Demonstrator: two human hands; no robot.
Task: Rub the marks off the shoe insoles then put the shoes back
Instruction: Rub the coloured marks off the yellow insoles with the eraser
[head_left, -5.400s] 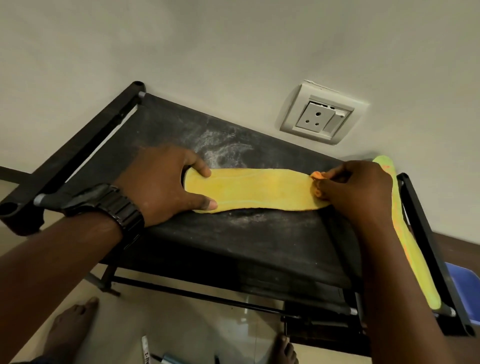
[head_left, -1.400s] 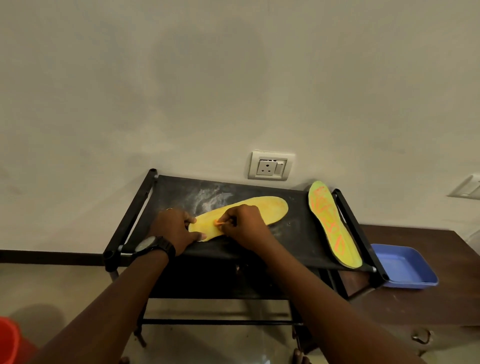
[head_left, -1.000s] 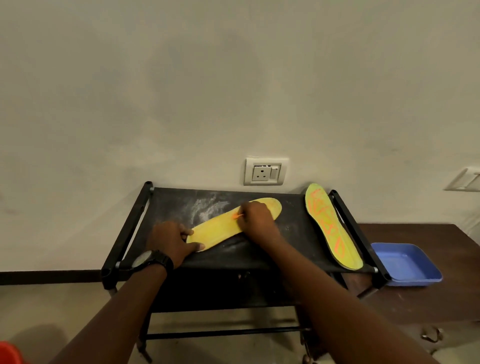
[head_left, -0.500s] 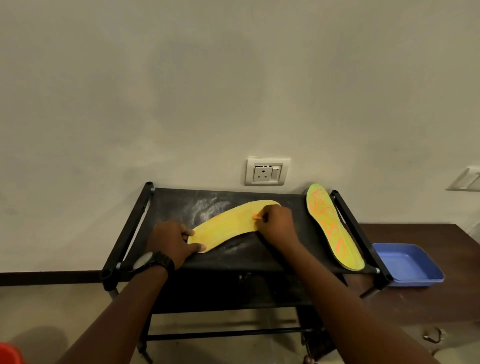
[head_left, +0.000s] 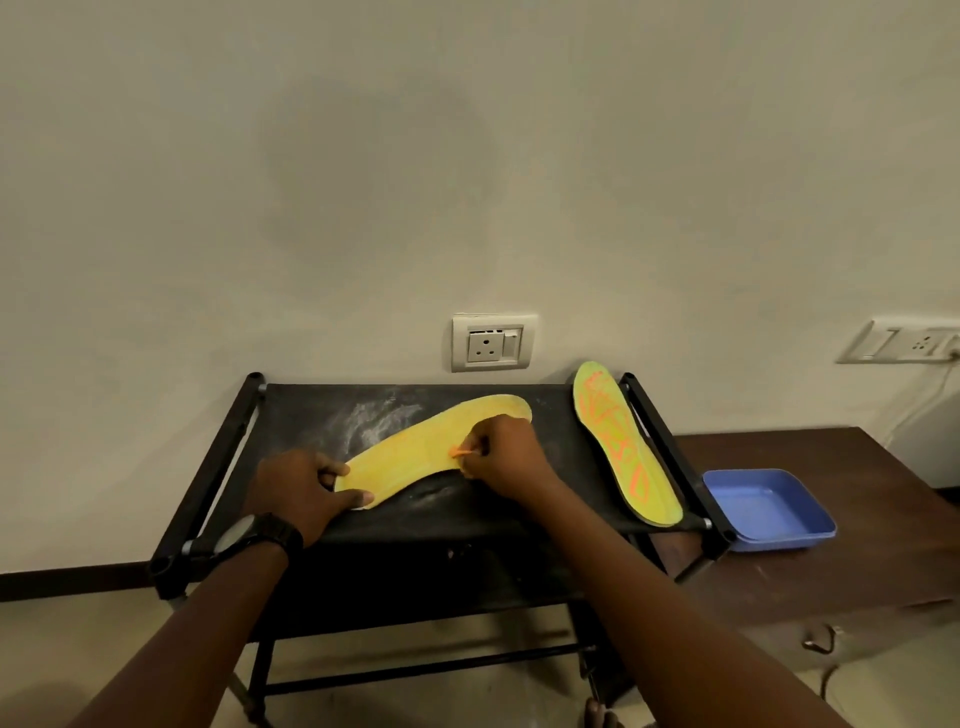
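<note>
A plain yellow insole (head_left: 415, 452) lies slanted across the black fabric shelf (head_left: 447, 512) of a metal rack. My left hand (head_left: 301, 491) holds its near end down, thumb and fingers on either side of the heel. My right hand (head_left: 501, 454) pinches a small orange eraser (head_left: 460, 451) against the insole's middle. A second yellow insole (head_left: 621, 441) covered in orange scribbles leans along the rack's right rail. No shoes are in view.
White rubbings dust the shelf (head_left: 379, 418) behind the insole. A blue plastic tray (head_left: 769, 512) sits on a brown wooden table (head_left: 831, 561) to the right. A wall socket (head_left: 492, 343) is above the rack, and another socket plate (head_left: 906, 340) at far right.
My right hand with the eraser slid right along the insole toward its toe, then back left toward the middle. My left hand stays on the heel end. Earlier the view was much closer.
</note>
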